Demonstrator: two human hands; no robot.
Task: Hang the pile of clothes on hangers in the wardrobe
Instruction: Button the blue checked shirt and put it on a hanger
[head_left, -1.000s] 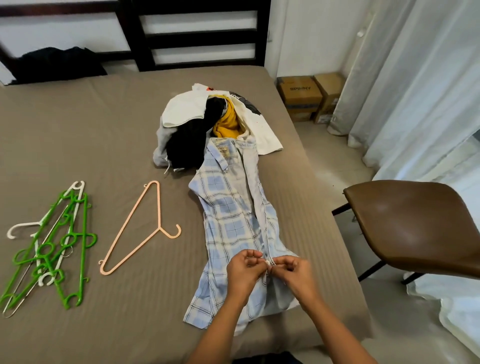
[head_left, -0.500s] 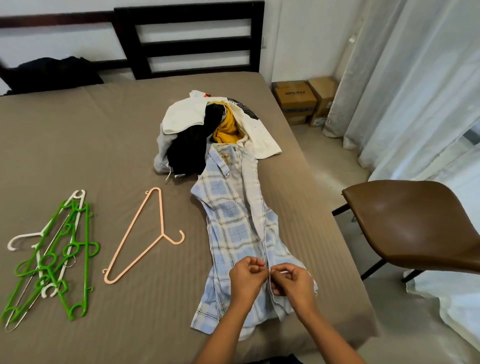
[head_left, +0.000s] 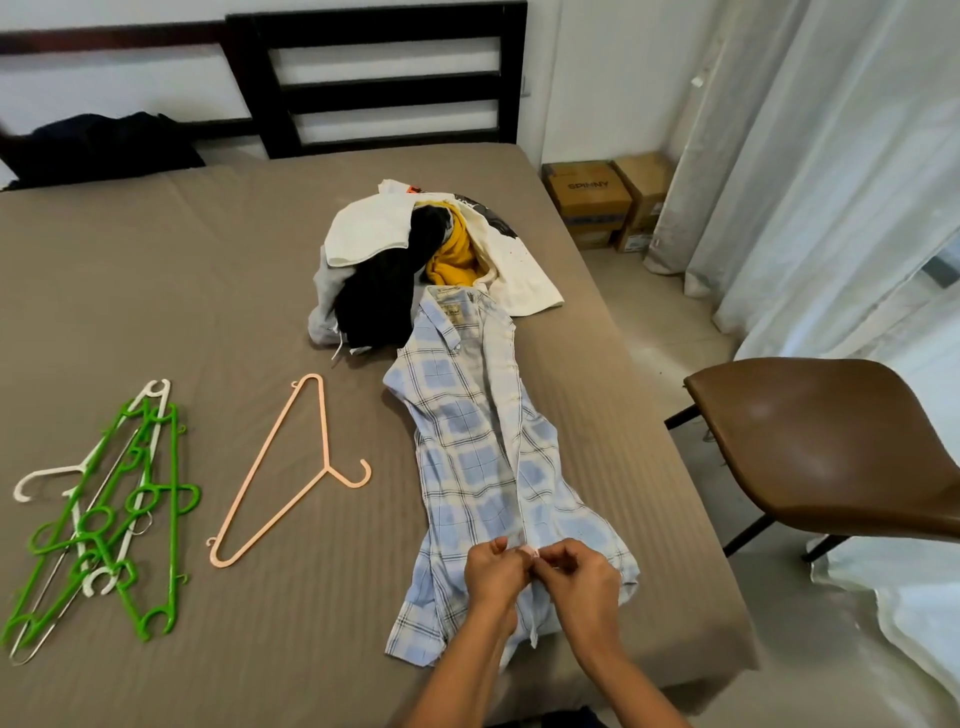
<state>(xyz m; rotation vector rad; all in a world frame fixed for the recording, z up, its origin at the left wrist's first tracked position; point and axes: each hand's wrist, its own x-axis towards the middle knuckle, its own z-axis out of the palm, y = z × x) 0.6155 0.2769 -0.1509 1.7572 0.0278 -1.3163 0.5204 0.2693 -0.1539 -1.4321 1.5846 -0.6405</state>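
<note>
There is one plaid shirt (head_left: 467, 441), one peach hanger (head_left: 328, 465) on its own, and one heap of hangers (head_left: 96, 519) in green, white and wire, too interlocked to count. One pile of clothes (head_left: 384, 280) shows at least four pieces: white, black, yellow and grey. There are also two hands (head_left: 491, 569), two cardboard boxes (head_left: 587, 195), one brown chair (head_left: 821, 441), one dark garment (head_left: 104, 145) and one bed (head_left: 182, 286).

Left hand (head_left: 492, 571) and right hand (head_left: 584, 579) close together, fingers curled in a pinch, forearms angled inward
</note>
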